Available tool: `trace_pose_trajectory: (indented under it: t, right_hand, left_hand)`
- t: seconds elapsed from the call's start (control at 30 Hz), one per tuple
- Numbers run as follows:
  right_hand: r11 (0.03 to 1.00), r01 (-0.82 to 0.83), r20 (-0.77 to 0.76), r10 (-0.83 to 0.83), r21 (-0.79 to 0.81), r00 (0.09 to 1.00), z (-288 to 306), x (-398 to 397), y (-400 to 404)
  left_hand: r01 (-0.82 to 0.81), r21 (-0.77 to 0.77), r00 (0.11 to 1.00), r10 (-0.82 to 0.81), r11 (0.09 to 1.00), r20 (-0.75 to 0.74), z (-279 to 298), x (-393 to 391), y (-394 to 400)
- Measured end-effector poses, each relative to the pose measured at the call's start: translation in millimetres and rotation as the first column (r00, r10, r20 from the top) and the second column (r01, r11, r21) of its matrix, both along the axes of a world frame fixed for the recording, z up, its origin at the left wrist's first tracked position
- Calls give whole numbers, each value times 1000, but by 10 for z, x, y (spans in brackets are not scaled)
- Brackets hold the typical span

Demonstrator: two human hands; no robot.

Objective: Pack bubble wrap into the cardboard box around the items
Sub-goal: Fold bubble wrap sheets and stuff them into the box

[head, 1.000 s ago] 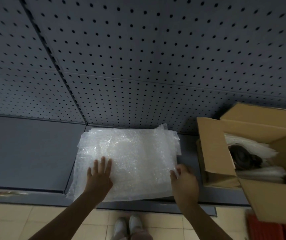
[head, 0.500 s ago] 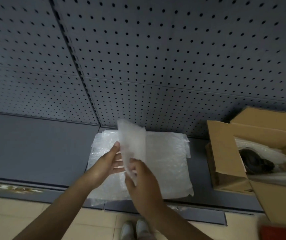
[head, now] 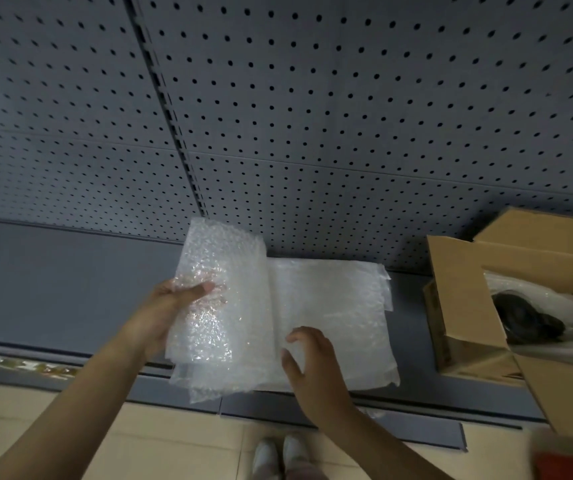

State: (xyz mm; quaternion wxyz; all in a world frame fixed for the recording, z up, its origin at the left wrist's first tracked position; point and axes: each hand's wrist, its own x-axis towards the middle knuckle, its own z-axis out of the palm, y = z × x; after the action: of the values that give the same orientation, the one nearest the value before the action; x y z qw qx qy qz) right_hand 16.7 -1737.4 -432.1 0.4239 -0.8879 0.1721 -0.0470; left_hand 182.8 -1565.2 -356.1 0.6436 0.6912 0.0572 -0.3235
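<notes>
Left hand (head: 170, 313) pinches a lifted bubble wrap sheet (head: 219, 292) above the stack (head: 333, 323); right hand (head: 309, 362), fingers spread, hovers nearer the open box (head: 465, 306) to its right.

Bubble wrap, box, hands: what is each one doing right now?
Lifted bubble wrap sheet: raised off the stack, held at its left edge.
Bubble wrap stack: lying flat on the grey shelf.
Left hand: grips the lifted sheet.
Right hand: fingers spread, holding nothing, over the stack.
Cardboard box: flaps open, with a dark item and bubble wrap inside.
</notes>
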Motion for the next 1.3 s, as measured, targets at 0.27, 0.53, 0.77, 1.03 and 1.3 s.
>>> trace_pose_trajectory:
  t: [0.27, 0.53, 0.77, 1.03, 1.3]
  right_hand:
    - [976, 167, -12, -167, 140, 986, 34, 59, -63]
    - [882, 392, -82, -384, 262, 920, -67, -11, -309]
    - [648, 472, -363, -307, 597, 880, -113, 39, -447]
    - [626, 425, -280, -322, 654, 904, 21, 214, -519]
    - [678, 257, -199, -164, 689, 966, 174, 330, -512]
  left_hand:
    - [47, -121, 996, -55, 992, -65, 145, -135, -178]
    - [71, -150, 995, -60, 986, 81, 581, -7, -293]
    - [224, -233, 957, -169, 946, 235, 1263, 63, -355]
    - [372, -224, 901, -294, 901, 318, 1500, -17, -712]
    - [356, -177, 917, -307, 918, 255, 1203, -119, -810]
